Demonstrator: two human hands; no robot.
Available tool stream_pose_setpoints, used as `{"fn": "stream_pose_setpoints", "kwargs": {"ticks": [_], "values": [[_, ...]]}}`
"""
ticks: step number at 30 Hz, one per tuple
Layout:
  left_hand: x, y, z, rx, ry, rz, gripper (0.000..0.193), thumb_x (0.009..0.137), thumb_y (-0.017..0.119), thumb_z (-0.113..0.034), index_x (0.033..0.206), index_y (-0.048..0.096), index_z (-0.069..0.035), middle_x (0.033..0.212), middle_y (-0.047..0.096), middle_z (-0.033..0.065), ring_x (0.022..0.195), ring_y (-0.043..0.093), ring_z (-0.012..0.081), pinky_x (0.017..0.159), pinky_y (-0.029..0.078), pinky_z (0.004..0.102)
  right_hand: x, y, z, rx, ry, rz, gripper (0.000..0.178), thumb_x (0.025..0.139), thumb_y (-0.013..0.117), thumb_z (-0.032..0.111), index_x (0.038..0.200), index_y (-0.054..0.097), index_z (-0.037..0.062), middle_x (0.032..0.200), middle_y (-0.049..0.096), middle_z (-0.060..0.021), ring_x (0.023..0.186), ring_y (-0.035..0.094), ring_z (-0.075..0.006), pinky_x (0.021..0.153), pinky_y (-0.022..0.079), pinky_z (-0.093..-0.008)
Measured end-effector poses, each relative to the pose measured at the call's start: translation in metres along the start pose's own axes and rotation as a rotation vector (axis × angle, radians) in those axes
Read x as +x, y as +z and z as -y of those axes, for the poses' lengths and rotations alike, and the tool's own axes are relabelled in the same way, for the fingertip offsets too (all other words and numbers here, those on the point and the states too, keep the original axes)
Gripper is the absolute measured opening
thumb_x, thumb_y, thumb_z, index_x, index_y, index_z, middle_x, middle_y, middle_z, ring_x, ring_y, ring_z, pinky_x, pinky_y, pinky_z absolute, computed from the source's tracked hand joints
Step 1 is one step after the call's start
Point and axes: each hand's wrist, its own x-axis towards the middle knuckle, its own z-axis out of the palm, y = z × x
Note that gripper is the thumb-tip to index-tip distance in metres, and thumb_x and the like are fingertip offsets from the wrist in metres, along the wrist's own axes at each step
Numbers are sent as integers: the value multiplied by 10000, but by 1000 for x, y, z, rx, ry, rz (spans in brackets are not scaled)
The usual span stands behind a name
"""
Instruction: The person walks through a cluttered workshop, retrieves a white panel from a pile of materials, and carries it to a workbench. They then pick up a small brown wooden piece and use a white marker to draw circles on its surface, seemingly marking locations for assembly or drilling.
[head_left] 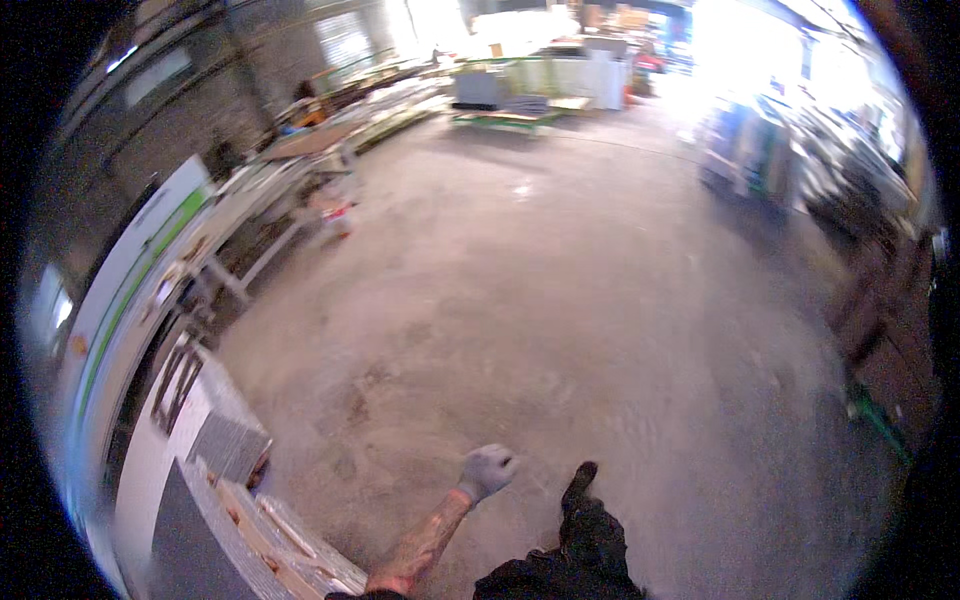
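Note:
My left hand point(488, 471), in a light grey work glove, hangs over the concrete floor point(520, 300) with its bare forearm coming up from the lower edge. Its fingers look curled in, and I make out nothing in them. Beside it, my dark trouser leg and black shoe point(580, 485) reach forward. My right hand does not show. Nearest to the left hand, at the lower left, stands a stack of boards and panels point(270, 530) with grey and pale faces. The picture is smeared by motion.
A long workbench point(225, 230) runs along the left wall, with a white and green panel point(140, 270) leaning there. A green-based pallet or cart point(510, 120) with panels stands at the far end. Blurred stacked material point(750, 150) lines the right side, near bright openings.

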Motion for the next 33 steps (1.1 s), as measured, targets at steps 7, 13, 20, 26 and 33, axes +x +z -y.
{"fn": "stream_pose_setpoints", "kwargs": {"ticks": [7,13,20,26,33], "values": [[198,58,236,380,-234,592,382,928,540,-416,944,738,-89,991,731,149,921,708,366,763,567,526,229,5,346,-160,-142,108,441,913,617,447,703,641,59,668,622,-163,599,579,-347,561,435,-494],[285,3,377,46,-834,883,407,875,567,-404,1020,757,-75,1037,734,169,966,709,370,817,558,517,386,-67,797,-123,-478,-61,478,885,645,470,677,621,41,672,612,-201,613,569,-387,575,417,-524],[478,-14,547,-281,-1299,759,441,904,546,-435,1084,733,-78,1118,699,199,1034,677,386,862,535,524,460,-84,1293,-341,-1289,-579,460,974,602,343,658,563,11,673,538,-240,622,558,-444,585,457,-460],[800,-30,745,-355,-1083,476,472,929,529,-462,1138,712,-81,1188,669,224,1092,649,400,900,515,530,688,-32,1429,-802,-874,-225,428,849,672,467,774,697,46,879,697,-222,811,666,-426,723,520,-503],[1320,-342,857,325,-320,-241,588,895,592,-451,1405,550,-163,1394,545,191,1220,531,400,1040,410,536,832,12,1530,-645,-244,193,453,838,648,436,965,759,15,939,734,-247,879,728,-339,788,559,-431]]}}
